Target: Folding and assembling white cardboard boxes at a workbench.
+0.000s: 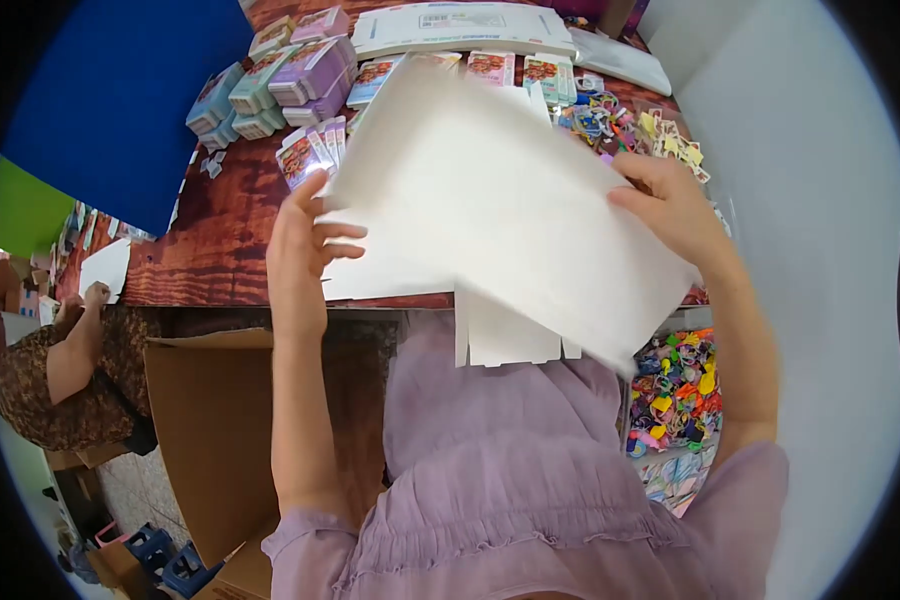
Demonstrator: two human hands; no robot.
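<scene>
Here, above the dark-red, wood-grained bench (210,262), a blank white rectangular sheet (490,190) slants, long axis running upper left to lower right. The right hand's (670,205) fingers pinch its right edge; the left hand's (298,240) spread loosely beside its left, contact unclear. The black-and-white printed label (463,20) behind is illegible.

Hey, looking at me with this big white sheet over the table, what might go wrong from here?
The right hand pinches the white sheet at one side while the left hand is open, so it might slip or crease. The notched white card overhanging the table could get knocked down toward the lap.
</scene>
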